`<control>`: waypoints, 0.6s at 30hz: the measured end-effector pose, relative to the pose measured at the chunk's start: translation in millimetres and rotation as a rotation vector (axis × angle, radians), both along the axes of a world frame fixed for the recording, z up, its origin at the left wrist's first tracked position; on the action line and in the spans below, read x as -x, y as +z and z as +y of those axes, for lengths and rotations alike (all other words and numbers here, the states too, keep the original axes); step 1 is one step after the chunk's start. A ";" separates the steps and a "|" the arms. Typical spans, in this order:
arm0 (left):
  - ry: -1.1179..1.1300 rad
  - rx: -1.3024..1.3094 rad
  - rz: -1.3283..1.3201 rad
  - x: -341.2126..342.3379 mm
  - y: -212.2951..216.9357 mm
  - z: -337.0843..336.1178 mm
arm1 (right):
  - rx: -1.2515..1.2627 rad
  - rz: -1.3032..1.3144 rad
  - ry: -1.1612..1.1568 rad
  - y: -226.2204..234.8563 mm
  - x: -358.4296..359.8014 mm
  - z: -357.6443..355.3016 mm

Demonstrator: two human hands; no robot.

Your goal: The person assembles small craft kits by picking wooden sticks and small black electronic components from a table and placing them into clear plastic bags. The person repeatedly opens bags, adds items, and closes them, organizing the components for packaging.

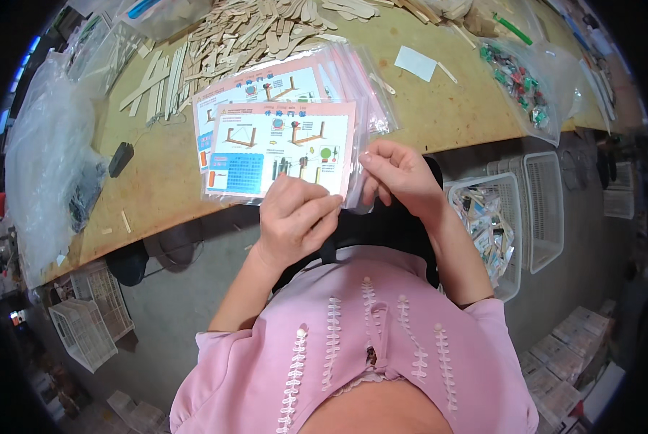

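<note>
I hold a clear plastic bag with a pink-edged printed card (280, 148) inside it, just over the near edge of the wooden table (157, 181). My left hand (295, 217) grips its lower edge with the fingers curled over the bag. My right hand (400, 173) pinches the bag's right edge between thumb and fingertips. Under it lies a fanned stack of similar bagged cards (316, 76). A big heap of flat wooden sticks (244, 32) lies beyond the stack.
A clear bag of small red and green parts (523, 79) lies at the table's right. A white basket of packed bags (494, 224) stands by my right side, with more white baskets (85, 318) on the floor at left. Crumpled plastic (49, 152) and a small black object (120, 158) sit left.
</note>
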State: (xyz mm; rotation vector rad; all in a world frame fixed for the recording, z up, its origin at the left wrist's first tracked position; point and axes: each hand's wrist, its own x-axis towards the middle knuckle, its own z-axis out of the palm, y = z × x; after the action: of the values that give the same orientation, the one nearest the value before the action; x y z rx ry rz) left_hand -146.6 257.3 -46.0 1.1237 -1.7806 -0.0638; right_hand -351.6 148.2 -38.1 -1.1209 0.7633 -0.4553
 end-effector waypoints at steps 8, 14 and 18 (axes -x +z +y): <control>-0.101 -0.752 0.450 16.4 -22.8 51.1 | -0.277 0.168 0.148 -40.8 16.0 56.2; -0.108 -1.045 0.702 32.8 -45.6 44.8 | -0.109 0.087 -0.102 -62.4 3.7 81.8; -0.003 -0.878 0.747 31.5 -70.9 35.5 | -0.077 0.026 -0.135 -68.8 11.6 75.9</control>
State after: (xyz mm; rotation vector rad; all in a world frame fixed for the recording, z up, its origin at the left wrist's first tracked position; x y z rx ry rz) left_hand -178.1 292.8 -116.8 1.4230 -1.0502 -1.1975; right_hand -363.2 224.2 -106.9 -1.0086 0.8755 -0.5214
